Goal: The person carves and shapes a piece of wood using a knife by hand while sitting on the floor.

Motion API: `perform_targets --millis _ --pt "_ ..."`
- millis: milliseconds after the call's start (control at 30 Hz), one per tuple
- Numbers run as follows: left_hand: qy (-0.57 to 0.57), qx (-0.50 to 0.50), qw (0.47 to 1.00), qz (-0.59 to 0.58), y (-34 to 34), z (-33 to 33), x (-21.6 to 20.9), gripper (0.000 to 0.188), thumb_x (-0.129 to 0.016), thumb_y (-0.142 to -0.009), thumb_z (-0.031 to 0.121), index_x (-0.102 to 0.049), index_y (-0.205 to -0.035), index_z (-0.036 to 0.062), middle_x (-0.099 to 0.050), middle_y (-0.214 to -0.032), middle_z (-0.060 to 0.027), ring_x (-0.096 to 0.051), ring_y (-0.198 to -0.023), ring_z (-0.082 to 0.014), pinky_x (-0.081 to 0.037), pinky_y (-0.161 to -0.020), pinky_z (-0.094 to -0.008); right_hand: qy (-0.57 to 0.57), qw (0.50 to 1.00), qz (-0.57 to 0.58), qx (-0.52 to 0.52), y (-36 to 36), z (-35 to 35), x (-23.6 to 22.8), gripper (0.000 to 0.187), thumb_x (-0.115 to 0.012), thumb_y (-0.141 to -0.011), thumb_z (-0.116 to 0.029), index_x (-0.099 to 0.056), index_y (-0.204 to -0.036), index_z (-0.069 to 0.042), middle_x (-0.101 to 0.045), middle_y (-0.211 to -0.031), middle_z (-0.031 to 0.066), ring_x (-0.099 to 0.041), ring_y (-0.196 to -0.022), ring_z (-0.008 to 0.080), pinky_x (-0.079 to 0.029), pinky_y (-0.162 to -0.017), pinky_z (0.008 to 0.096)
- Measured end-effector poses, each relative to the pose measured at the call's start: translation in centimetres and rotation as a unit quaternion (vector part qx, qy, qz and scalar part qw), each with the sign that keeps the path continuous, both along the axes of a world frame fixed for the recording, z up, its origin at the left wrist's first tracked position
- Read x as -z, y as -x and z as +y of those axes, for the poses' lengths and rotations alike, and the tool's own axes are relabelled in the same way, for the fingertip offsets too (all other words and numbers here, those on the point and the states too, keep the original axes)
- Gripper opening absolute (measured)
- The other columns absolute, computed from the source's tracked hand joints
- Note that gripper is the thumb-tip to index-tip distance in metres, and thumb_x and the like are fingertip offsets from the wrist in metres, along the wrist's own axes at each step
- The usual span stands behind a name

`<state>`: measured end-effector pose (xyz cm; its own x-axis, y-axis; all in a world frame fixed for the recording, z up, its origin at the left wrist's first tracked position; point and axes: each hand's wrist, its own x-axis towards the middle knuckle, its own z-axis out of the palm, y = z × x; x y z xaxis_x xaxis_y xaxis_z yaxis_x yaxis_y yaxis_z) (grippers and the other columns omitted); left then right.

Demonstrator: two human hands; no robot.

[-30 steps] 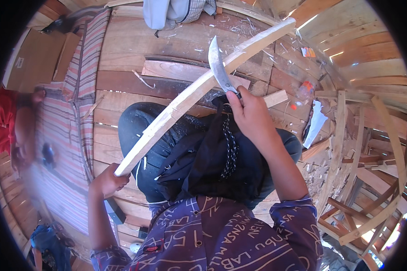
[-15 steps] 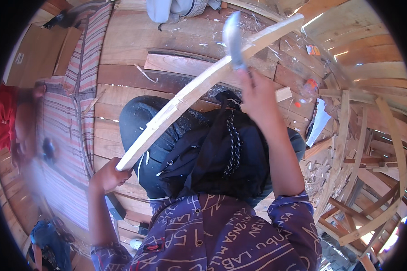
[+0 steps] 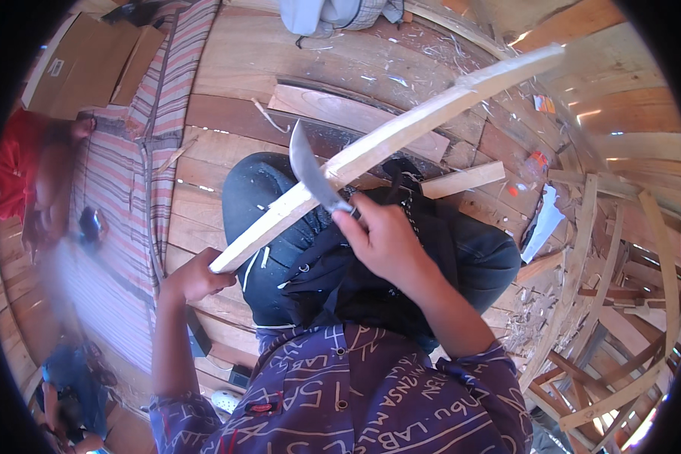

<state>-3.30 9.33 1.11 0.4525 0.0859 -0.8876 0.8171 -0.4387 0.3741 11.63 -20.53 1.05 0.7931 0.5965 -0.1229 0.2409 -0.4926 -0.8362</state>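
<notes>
A long, pale wooden stick (image 3: 401, 129) slants across my lap, from lower left up to the far right, its surface rough and partly shaved. My left hand (image 3: 195, 278) is closed around its near end. In my right hand (image 3: 386, 236) is a knife (image 3: 310, 168) with a broad curved blade, gripped by its dark handle, most of which the fingers hide. The blade lies across the stick near its middle, tip pointing up and left. Beneath the stick are my dark trousers (image 3: 253, 189), dusted with chips, and a black cloth bundle (image 3: 356, 265) on my lap.
Wood shavings (image 3: 522, 325) litter the plank floor. Boards (image 3: 325, 106) lie beyond my knees, and a short wood block (image 3: 465, 180) rests by the right knee. Wooden frames (image 3: 590, 363) stand at right. On the left are a striped mat (image 3: 121, 227), a cardboard box (image 3: 76, 68) and other people.
My right hand has brought the knife down and left along the stick, toward my left hand. The stick's far end has shifted right in the picture; my left hand keeps its grip.
</notes>
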Motion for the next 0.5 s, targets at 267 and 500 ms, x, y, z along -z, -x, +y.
perform_targets --millis 267,500 --pt "0.165 -0.074 0.984 0.006 0.2 0.3 0.3 0.027 -0.073 -0.078 0.02 -0.062 -0.09 -0.0015 -0.051 -0.064 -0.0002 -0.045 -0.054 -0.0097 -0.035 -0.051 -0.0265 -0.12 0.981 0.137 0.065 5.3 -1.3 2.1 0.018 -0.065 -0.092 -0.014 -0.056 -0.089 0.002 -0.051 -0.051 0.0065 -0.049 -0.042 0.0097 -0.034 -0.042 0.0283" --pt "0.245 -0.137 0.96 0.004 1.0 0.1 -1.0 0.033 -0.074 -0.08 0.021 -0.055 -0.095 -0.0005 -0.046 -0.065 -0.001 -0.044 -0.055 -0.0108 -0.037 -0.051 -0.0287 -0.092 0.971 0.159 0.152 3.5 -6.9 3.0 0.018 -0.063 -0.094 -0.014 -0.056 -0.087 0.0 -0.039 -0.05 -0.0027 -0.034 -0.048 0.0018 -0.028 -0.045 0.0244"
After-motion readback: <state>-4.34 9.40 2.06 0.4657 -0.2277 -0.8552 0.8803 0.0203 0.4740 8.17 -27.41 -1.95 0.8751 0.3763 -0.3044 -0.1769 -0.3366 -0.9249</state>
